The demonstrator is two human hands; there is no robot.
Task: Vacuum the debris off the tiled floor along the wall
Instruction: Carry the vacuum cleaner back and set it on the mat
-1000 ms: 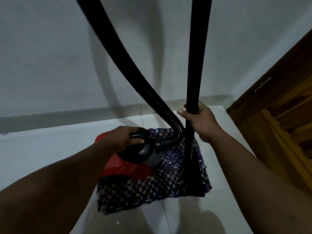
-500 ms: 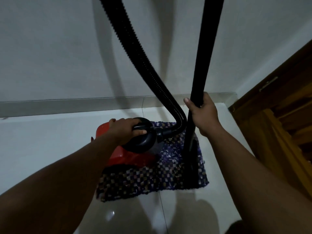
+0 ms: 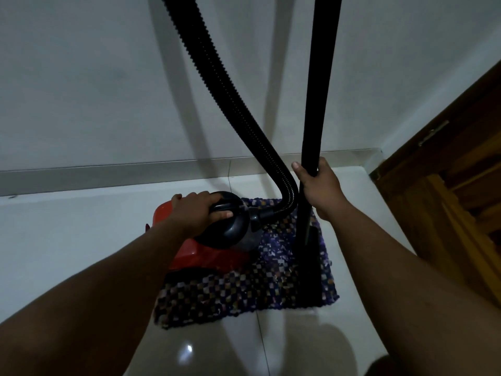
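A red canister vacuum with a black front rests partly on a checkered woven mat on the white tiled floor. My left hand grips the black carry handle on top of the canister. A ribbed black hose curves up from the canister's front and out of the top of the view. My right hand is closed around the upright black wand, whose lower end stands on the mat's right side. No debris is clearly visible on the tiles.
A grey skirting strip runs along the plain wall behind the vacuum. A brown wooden door and wooden steps stand at the right, close to the mat. A small dark speck lies by the skirting at far left.
The view has tilted down slightly and the vacuum now sits a little lower in frame. Both hands keep their grips; my right hand sits slightly higher on the wand.
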